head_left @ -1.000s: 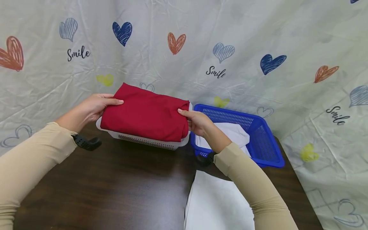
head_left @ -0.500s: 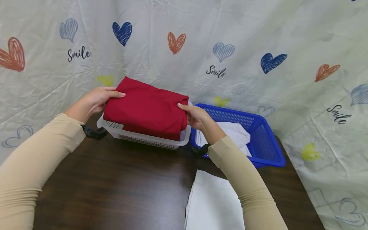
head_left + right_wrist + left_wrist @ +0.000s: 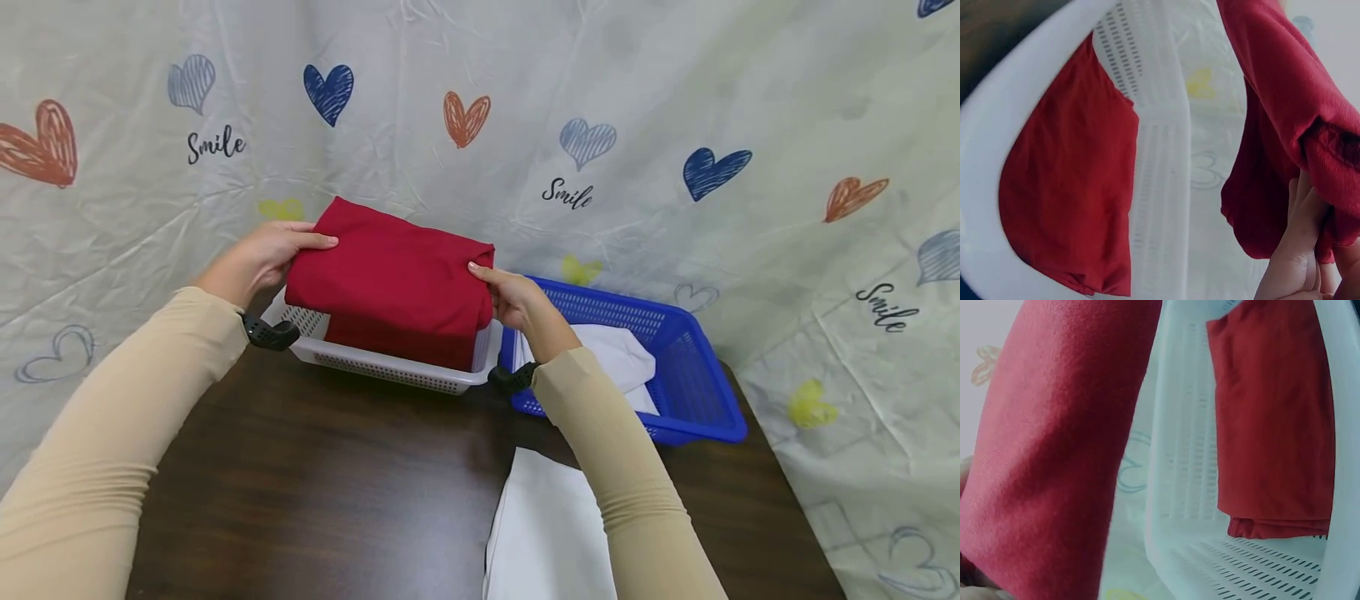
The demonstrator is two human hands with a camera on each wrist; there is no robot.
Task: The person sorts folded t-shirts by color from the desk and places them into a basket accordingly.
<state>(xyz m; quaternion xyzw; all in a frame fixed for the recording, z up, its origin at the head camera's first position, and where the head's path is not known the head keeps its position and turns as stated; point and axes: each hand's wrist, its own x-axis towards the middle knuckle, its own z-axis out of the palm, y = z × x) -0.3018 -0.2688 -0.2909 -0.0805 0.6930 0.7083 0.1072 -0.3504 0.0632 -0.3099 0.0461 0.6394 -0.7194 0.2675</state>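
Observation:
A folded red cloth (image 3: 390,262) is held up over the white basket (image 3: 390,367) by both hands. My left hand (image 3: 266,254) pinches its left end, thumb on top. At the right end, my right hand (image 3: 521,304) grips it with the thumb above and the fingers beneath. Inside the basket lies a second folded red cloth (image 3: 1275,419), which the right wrist view shows too, apart from the held one. Part of that lower cloth is hidden in the head view by the cloth above it.
To the right stands a blue basket (image 3: 686,375) with a folded white cloth (image 3: 618,354) in it. A white folded cloth (image 3: 547,525) lies on the dark wooden table (image 3: 337,492) near the front. A printed curtain (image 3: 480,183) hangs behind the baskets.
Both hands have raised the held red cloth up and slightly away, toward the curtain. The second red cloth in the white basket has come into sight below it.

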